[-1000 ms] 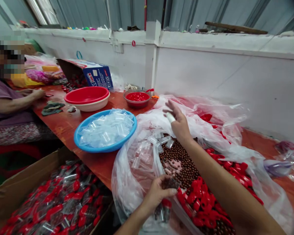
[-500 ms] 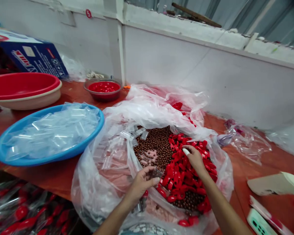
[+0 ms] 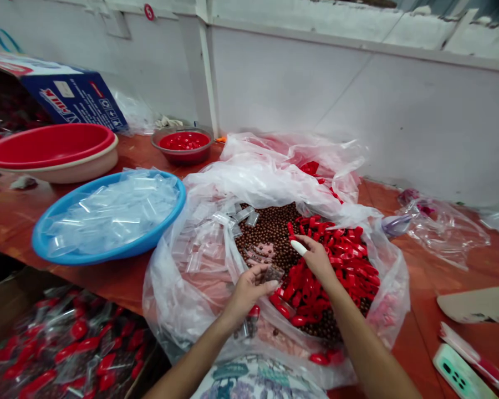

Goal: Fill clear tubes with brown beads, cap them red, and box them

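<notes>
My left hand [image 3: 251,288] pinches a small clear plastic case [image 3: 275,273] between thumb and fingers, above the near edge of the pile. My right hand [image 3: 315,257] is closed on a red plastic cap [image 3: 290,229], which sticks up past the fingertips; the thumb has a white covering. Below the hands, a large clear plastic bag [image 3: 166,288] lies spread open. In it are many small brown balls [image 3: 270,230], a heap of red plastic caps [image 3: 349,266] to the right, and loose clear cases [image 3: 205,238] to the left.
A blue basin [image 3: 41,244] of clear cases stands left, with stacked red and cream basins [image 3: 50,147] behind. A small bowl [image 3: 183,160] of red pieces sits farther back. Below left, a cardboard box [image 3: 4,299] holds filled red-capped cases. A phone [image 3: 461,371] lies right.
My right hand has moved left from the red heap and now holds a red cap up. My left hand still holds the clear case. The whole view has shifted a little.
</notes>
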{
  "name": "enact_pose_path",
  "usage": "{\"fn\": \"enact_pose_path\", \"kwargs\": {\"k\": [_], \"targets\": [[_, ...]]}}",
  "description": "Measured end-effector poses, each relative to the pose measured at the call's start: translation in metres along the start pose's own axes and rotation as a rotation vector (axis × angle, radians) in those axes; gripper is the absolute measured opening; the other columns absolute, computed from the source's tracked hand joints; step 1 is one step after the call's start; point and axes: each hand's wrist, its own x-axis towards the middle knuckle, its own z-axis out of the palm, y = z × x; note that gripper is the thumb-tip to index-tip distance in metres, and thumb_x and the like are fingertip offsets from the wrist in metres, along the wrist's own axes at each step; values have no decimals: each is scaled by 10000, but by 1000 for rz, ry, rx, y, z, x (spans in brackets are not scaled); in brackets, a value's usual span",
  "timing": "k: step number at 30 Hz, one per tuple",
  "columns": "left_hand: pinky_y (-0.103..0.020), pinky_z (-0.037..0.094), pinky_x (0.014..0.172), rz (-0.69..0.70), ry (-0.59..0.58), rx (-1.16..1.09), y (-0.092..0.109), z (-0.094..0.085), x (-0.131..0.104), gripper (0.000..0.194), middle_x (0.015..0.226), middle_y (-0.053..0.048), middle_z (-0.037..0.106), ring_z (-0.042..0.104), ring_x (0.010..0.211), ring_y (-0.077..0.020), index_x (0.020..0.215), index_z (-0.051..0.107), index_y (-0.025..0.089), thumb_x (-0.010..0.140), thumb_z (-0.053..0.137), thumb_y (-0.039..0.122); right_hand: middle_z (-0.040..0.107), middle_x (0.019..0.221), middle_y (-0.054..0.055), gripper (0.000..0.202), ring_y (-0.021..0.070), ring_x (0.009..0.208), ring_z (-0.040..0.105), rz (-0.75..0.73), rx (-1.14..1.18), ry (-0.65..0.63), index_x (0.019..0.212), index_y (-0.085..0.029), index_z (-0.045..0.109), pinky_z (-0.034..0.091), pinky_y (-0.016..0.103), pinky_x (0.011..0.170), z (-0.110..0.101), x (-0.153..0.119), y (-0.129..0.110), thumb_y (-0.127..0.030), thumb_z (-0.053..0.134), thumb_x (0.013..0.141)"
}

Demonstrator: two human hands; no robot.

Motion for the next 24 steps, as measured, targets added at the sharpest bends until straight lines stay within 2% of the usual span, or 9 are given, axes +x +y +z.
{"fn": "enact_pose_path", "kwargs": {"k": [3, 8, 12, 19, 24], "targets": [[-286, 455, 826, -2, 5, 57, -7, 0, 4, 429, 1016, -57, 674, 604, 903, -177, 1063, 628, 166, 662, 728, 281, 677, 1062, 65, 369, 223, 930, 635, 24, 149, -80, 1112, -203, 625, 493, 362, 791, 2, -33, -12, -399, 544, 809], [-315, 442, 870, 52, -20, 225, -9, 5, 4, 437, 1065, -69, 670, 596, 947, -209, 1097, 643, 171, 688, 699, 314, 685, 1037, 59, 367, 215, 944, 631, 120, 477, -107, 1069, -211, 643, 488, 361, 840, 3, -71, -28, -383, 653, 745], [-298, 442, 844, 84, -86, 313, -2, 11, 1, 384, 1028, -55, 684, 601, 910, -206, 1089, 658, 171, 720, 663, 282, 686, 1044, 41, 254, 211, 985, 619, 83, 368, -44, 1019, -240, 679, 458, 380, 908, 7, -85, -26, -295, 621, 778], [-276, 437, 779, 87, -83, 397, 2, 15, -4, 349, 900, -36, 698, 593, 820, -192, 1044, 685, 164, 703, 665, 234, 665, 1081, 29, 360, 194, 999, 593, -320, 50, -27, 1146, -295, 607, 469, 385, 873, 5, -102, -11, -142, 496, 840], [-273, 415, 802, 216, -132, 564, 6, 18, -11, 314, 923, -46, 679, 571, 851, -186, 1072, 671, 180, 771, 611, 248, 648, 1105, 40, 442, 185, 1011, 587, -441, -44, 23, 1216, -281, 548, 486, 367, 851, 3, -111, -6, -82, 442, 837]]}}
